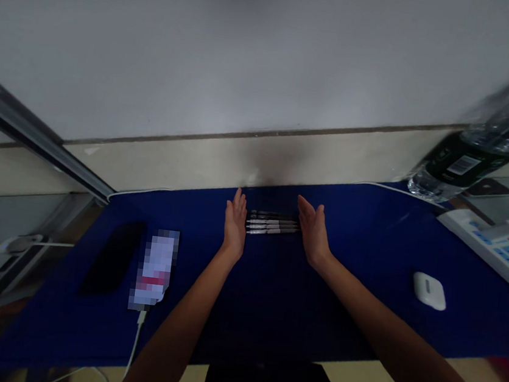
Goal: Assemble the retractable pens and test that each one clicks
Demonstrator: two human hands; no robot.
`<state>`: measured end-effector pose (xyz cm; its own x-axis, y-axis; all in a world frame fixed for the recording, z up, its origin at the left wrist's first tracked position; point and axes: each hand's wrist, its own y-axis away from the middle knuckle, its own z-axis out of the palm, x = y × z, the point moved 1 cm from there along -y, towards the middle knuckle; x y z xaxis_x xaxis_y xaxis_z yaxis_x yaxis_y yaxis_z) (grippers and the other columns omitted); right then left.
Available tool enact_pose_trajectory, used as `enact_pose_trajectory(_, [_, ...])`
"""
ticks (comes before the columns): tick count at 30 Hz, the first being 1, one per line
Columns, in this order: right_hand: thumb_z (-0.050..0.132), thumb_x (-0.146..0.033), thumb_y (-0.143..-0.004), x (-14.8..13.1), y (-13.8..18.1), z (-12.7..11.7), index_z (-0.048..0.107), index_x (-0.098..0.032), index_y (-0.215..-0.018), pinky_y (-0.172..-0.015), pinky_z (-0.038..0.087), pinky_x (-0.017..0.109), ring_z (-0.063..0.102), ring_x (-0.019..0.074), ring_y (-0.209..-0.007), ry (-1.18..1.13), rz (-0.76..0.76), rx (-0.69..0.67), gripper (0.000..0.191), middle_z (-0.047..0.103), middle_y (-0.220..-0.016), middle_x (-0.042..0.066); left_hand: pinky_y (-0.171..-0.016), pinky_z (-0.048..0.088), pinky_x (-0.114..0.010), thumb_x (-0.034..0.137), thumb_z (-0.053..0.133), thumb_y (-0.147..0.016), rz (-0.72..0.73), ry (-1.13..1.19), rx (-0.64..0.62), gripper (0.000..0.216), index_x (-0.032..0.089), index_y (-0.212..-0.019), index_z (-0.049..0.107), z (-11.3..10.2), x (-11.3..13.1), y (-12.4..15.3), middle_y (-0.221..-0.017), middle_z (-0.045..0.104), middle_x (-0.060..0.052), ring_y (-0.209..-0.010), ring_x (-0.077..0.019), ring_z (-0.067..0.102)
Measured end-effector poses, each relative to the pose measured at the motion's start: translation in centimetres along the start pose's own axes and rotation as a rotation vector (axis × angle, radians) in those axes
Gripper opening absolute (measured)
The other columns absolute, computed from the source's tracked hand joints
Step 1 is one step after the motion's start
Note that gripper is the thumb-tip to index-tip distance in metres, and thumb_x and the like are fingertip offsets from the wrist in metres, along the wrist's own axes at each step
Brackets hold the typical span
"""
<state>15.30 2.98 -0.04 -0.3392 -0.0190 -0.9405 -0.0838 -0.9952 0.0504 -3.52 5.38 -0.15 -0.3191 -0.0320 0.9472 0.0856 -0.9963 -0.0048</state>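
Several pens (273,224) lie side by side in a row on the blue mat (355,276), near its far edge. My left hand (235,224) stands on edge at the left ends of the pens, fingers stretched out and together. My right hand (313,231) stands the same way at their right ends, palm facing inward. Both hands bracket the row and hold nothing.
A black phone (113,258) and a blurred-out phone (155,268) on a white cable lie left on the mat. A white earbud case (429,290) sits right. A water bottle (464,160) and a power strip (500,246) stand at far right. Cables and a charger lie at far left.
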Motion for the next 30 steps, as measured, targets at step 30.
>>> enact_pose_trajectory(30, [0.022,-0.07,-0.09,0.23,-0.24,0.35,0.033,-0.031,-0.148,-0.12,0.012,0.043,0.024,0.0184,-0.144,-0.036,0.033,0.017,0.071,0.034,-0.154,0.0,-0.12,0.017,-0.036,0.056,0.015,-0.097,-0.008,-0.057,-0.031,0.059,0.03,-0.148,0.032,0.28,0.32,0.4,-0.153,0.035,0.0,-0.143,-0.0156,0.026])
